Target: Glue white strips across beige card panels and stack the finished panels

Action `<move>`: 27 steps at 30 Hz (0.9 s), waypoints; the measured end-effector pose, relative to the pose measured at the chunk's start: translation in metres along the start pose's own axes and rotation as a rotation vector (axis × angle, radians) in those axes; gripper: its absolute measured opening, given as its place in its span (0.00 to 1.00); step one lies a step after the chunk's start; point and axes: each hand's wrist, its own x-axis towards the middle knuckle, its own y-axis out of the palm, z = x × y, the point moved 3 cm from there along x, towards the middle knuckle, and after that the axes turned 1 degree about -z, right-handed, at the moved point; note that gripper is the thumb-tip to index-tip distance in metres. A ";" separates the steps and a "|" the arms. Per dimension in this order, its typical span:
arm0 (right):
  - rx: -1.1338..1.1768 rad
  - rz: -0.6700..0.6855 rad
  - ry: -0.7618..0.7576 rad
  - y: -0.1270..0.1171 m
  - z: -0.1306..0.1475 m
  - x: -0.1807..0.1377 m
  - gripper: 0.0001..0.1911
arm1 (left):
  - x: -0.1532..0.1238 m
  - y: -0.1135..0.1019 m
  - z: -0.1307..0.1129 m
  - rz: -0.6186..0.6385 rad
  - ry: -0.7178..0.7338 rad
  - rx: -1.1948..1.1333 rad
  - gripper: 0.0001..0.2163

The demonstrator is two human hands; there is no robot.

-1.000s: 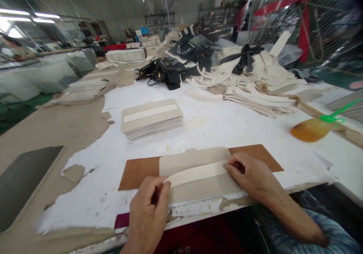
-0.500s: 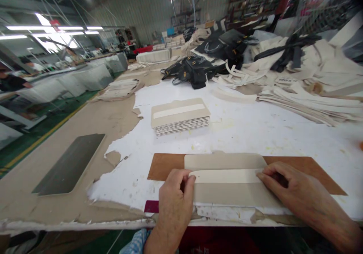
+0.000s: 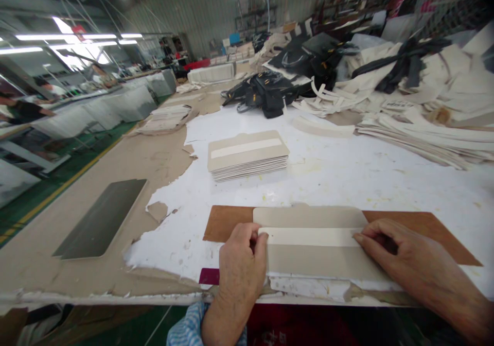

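Note:
A beige panel lies flat at the table's front edge, over a brown sheet that shows at both sides. Across the panel runs a cream strip. My left hand pinches the strip's left end between thumb and forefinger. At the right end, the thumb and forefinger of my right hand pinch the strip, with the other fingers curled. Beyond them stands a neat stack of beige panels, its top one bearing a similar cream strip. A small maroon piece sits left of my left wrist.
A dark grey plate rests on the brown table covering at left. White torn paper covers the middle. Black straps and bags and piles of cream strips fill the back right. Another person sits far left.
The whole view has shifted slightly. Both hands stay at the two ends of the cream strip, and the panel has not visibly moved on the table.

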 end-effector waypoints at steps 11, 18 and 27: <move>0.003 -0.049 -0.020 -0.002 0.004 -0.001 0.21 | 0.001 0.000 0.000 -0.007 0.011 0.062 0.04; 0.005 -0.082 -0.091 -0.003 0.002 -0.003 0.19 | 0.000 0.002 -0.003 -0.029 0.068 0.138 0.04; 0.001 -0.066 -0.076 -0.001 0.001 -0.001 0.21 | -0.003 0.004 -0.001 -0.077 0.207 0.224 0.07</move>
